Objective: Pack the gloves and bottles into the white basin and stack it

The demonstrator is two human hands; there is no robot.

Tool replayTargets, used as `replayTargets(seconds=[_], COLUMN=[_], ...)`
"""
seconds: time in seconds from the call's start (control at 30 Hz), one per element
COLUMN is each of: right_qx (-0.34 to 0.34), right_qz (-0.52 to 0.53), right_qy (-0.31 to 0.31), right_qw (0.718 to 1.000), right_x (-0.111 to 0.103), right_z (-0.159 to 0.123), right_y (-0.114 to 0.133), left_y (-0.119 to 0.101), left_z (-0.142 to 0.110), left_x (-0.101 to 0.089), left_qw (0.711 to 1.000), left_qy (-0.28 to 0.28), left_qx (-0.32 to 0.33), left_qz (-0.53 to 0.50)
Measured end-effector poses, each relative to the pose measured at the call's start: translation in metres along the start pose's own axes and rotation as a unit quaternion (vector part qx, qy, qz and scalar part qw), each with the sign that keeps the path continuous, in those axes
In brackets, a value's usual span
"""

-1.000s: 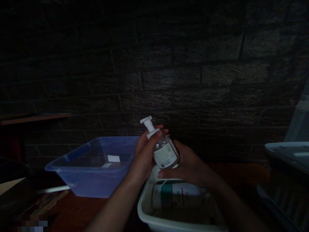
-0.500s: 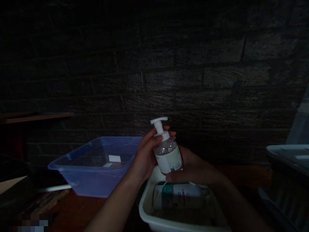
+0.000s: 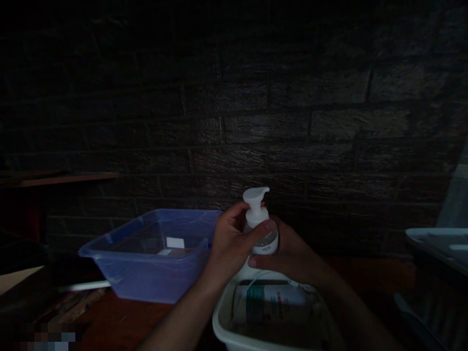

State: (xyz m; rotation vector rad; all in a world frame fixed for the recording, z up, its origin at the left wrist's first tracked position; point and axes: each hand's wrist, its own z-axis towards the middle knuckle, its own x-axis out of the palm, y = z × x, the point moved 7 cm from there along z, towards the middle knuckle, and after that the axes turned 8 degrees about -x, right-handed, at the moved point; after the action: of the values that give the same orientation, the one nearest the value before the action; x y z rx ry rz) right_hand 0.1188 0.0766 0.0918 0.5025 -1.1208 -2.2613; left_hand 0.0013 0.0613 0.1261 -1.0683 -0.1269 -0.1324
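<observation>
Between my two hands is a clear pump bottle (image 3: 266,243) with a white pump head and a pale label, held upright above a white tub. My left hand (image 3: 234,239) wraps the bottle's upper part, its thumb lying across the front below the collar. Around the lower right side curls my right hand (image 3: 288,251), its thumb at the base. Both hands cover much of the bottle. Below them, the white tub (image 3: 219,321) contains a white-and-green labelled package (image 3: 270,302) lying on its side.
A translucent blue bin (image 3: 142,278) with white papers inside stands to the left on a reddish-brown surface (image 3: 120,321). A pale-rimmed container (image 3: 435,239) is at the right edge. Behind everything rises a dark brick wall (image 3: 237,117). A wooden ledge (image 3: 73,179) juts in at left.
The pump bottle has turned in my hands, so its spout now points right and the label faces differently. My left thumb has shifted across its front. The bottle sits slightly lower and further right.
</observation>
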Motion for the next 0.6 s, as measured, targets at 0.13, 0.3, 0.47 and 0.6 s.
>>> replayTargets(seconds=[0.13,0.3,0.47,0.6], right_qx=[-0.007,-0.010,-0.052,-0.045], right_qz=[0.020,0.032,-0.151,-0.247], right_qy=[0.014,0.002,-0.088,-0.128], right_qw=[1.000,0.999,0.983,0.960], right_x=[0.003,0.002,-0.016,-0.023], right_z=[-0.002,-0.003,0.001,0.000], right_y=[-0.001,-0.004,0.008,0.013], left_y=[0.000,-0.007,-0.013,-0.002], left_z=[-0.004,-0.007,-0.007,-0.003], left_x=[0.004,0.012,0.008,0.003], left_qw=[0.999,0.997,0.997,0.999], left_qy=[0.012,0.065,0.003,-0.019], left_qx=[-0.009,-0.025,0.006,-0.031], left_qz=[0.036,0.042,0.074,0.024])
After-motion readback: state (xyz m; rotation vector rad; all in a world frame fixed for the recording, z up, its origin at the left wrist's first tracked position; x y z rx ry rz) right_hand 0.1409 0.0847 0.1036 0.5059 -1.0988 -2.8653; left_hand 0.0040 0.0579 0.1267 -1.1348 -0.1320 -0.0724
